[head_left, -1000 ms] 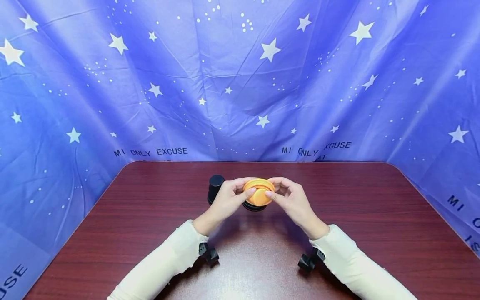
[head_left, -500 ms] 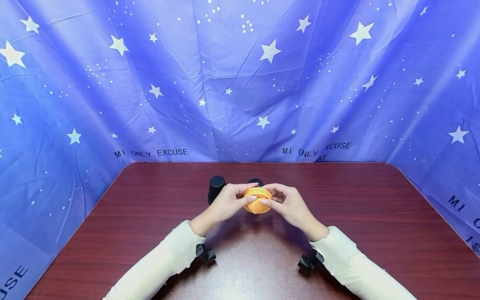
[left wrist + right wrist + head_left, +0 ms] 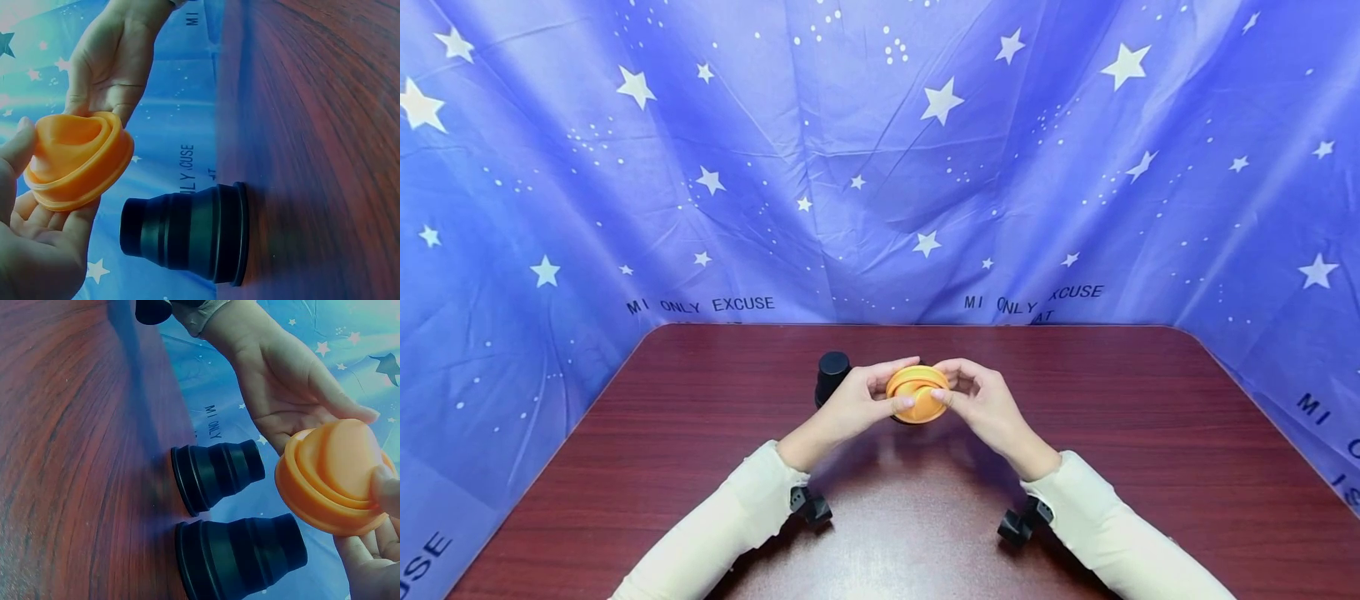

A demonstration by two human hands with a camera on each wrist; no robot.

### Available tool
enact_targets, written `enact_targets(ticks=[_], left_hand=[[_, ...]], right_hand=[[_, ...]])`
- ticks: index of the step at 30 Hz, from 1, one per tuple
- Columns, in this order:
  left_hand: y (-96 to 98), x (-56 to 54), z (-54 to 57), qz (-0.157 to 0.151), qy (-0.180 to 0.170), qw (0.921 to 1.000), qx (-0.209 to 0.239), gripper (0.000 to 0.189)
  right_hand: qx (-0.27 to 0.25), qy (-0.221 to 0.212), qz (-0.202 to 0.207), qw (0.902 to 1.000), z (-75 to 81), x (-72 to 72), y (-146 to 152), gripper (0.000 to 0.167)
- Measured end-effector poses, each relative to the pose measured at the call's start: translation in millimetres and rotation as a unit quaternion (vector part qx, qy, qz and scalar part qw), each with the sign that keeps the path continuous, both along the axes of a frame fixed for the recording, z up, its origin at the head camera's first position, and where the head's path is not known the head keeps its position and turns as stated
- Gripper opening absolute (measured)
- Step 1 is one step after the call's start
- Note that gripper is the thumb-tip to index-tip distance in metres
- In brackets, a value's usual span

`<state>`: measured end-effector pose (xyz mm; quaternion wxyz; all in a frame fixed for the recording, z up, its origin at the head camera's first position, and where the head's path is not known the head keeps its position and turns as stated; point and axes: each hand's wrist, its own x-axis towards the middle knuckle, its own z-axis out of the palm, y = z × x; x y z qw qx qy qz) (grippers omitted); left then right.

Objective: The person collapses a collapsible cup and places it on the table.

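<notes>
An orange collapsible cup (image 3: pixel 923 410), soft and ridged, is held above the table between both hands. Its base is pushed askew, with a crooked fold across it in the wrist views. My left hand (image 3: pixel 853 402) pinches the cup's left side, thumb on the near face and fingers behind. On the other side my right hand (image 3: pixel 988 402) grips it in the same way, thumb pressing the folded middle. Two black stepped cups (image 3: pixel 215 475) stand wide end down on the table. The head view shows one black cup (image 3: pixel 832 375) beside my left hand; the other is mostly hidden behind the orange cup.
The dark red wooden table (image 3: pixel 625 450) spreads around the hands. A blue curtain (image 3: pixel 880 167) with white stars hangs behind it. Small black wrist cameras (image 3: pixel 811 506) sit under both cuffs.
Both hands lower the orange cup slightly toward me, then raise it a little again. Its folded face shifts under the thumbs. The black cup on the left stays put.
</notes>
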<state>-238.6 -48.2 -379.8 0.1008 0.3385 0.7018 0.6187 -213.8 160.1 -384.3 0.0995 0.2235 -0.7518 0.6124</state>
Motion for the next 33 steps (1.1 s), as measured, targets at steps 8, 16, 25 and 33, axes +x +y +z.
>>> enact_targets(ticks=[8, 16, 25, 33], left_hand=[[2.4, 0.5, -1.9, 0.015, 0.022, 0.9996, 0.009, 0.044], [1.5, -1.3, -3.2, 0.016, 0.013, 0.9998, 0.0, 0.043], [0.3, -1.6, -2.8, -0.009, -0.003, 0.9999, -0.008, 0.046], [-0.9, -1.5, -1.6, -0.027, 0.004, 0.9996, -0.008, 0.048]], right_hand=[[0.002, -0.013, -0.004, 0.9999, 1.5, 0.5, -0.1, 0.023], [-0.01, -0.003, 0.042, 0.9991, -5.6, -5.6, 5.2, 0.026], [0.02, -0.025, 0.063, 0.9975, 6.7, 2.5, 2.8, 0.028], [0.032, -0.003, 0.061, 0.9976, 5.8, 3.2, 1.8, 0.025]])
